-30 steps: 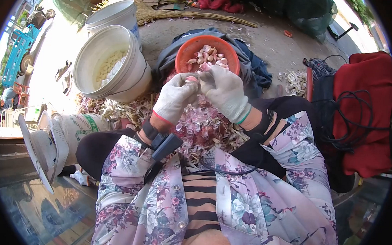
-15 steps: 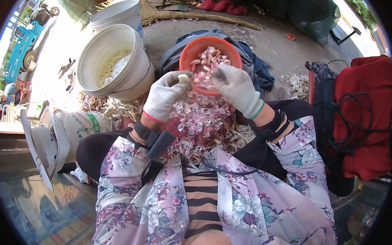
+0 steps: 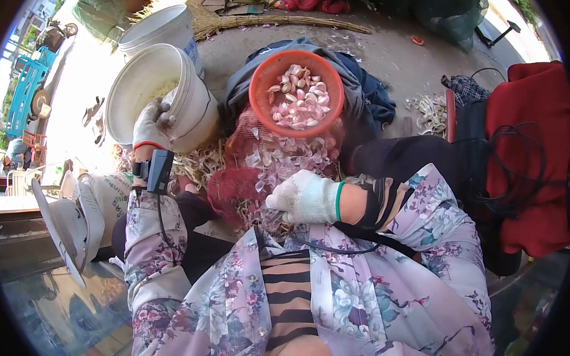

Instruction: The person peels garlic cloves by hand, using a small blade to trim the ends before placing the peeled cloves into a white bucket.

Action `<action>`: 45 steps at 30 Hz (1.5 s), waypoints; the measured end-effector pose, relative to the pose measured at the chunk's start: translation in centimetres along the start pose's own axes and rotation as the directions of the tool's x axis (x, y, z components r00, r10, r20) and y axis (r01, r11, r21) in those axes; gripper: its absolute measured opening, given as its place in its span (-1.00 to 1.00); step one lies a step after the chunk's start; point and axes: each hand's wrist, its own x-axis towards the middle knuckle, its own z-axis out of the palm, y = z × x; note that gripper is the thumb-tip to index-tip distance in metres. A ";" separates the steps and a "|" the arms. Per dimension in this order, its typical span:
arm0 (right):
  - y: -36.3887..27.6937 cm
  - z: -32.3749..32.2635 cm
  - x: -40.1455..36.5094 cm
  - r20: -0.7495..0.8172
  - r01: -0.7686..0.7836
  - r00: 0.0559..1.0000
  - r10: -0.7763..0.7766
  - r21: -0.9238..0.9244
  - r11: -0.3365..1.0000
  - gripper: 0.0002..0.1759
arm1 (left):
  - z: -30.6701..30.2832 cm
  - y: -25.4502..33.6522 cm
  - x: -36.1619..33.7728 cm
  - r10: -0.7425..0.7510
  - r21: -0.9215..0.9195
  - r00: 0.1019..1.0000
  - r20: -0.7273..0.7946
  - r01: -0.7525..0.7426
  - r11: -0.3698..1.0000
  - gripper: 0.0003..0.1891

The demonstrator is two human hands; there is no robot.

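My gloved left hand (image 3: 152, 124) is at the near side of a white bucket (image 3: 118, 108), over its opening. Its fingers are loosely bent and apart, and no clove shows in them. Pale peeled cloves in the bucket are mostly hidden. My gloved right hand (image 3: 306, 198) is closed, low over the papery garlic skins (image 3: 289, 159) in front of my body. Whatever its fingers may hold is hidden. Beyond it, an orange-red plastic basin (image 3: 257, 99) contains pinkish, unpeeled garlic cloves (image 3: 305, 102), apart from both hands.
Another white bucket (image 3: 154, 29) stands behind the first. Red mesh (image 3: 233, 191) lies beneath the skins. A straw broom (image 3: 274, 21) rests on the ground. At right are a red cloth (image 3: 524, 158) and black cables; a straw-coloured hat (image 3: 60, 224) is at left.
My left hand has moved left to the bucket, and the peeled clove it held no longer shows. My right hand has left the basin, coming down nearer my body.
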 end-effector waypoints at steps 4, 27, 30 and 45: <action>0.2 0.5 -0.2 -0.016 -0.012 1.000 0.011 -0.024 1.000 -0.71 | 9.0 -5.9 -4.9 -0.111 0.393 0.944 0.311 -0.021 0.919 -0.74; 1.0 0.7 -1.2 -0.229 -0.013 0.973 0.014 0.006 1.000 -0.87 | 23.6 -17.8 -4.6 -0.246 0.596 0.652 0.717 -0.757 -0.269 -0.47; 1.0 0.6 -1.2 -0.241 -0.022 0.970 0.026 0.021 1.000 -0.86 | 23.6 -17.5 -4.3 -0.264 0.623 0.666 0.698 -0.746 -0.235 -0.48; 0.7 0.4 -1.6 -0.208 -0.027 0.978 0.025 -0.007 1.000 -0.85 | 21.1 -19.0 -2.0 -0.153 0.654 0.706 0.692 -0.702 -0.282 -0.59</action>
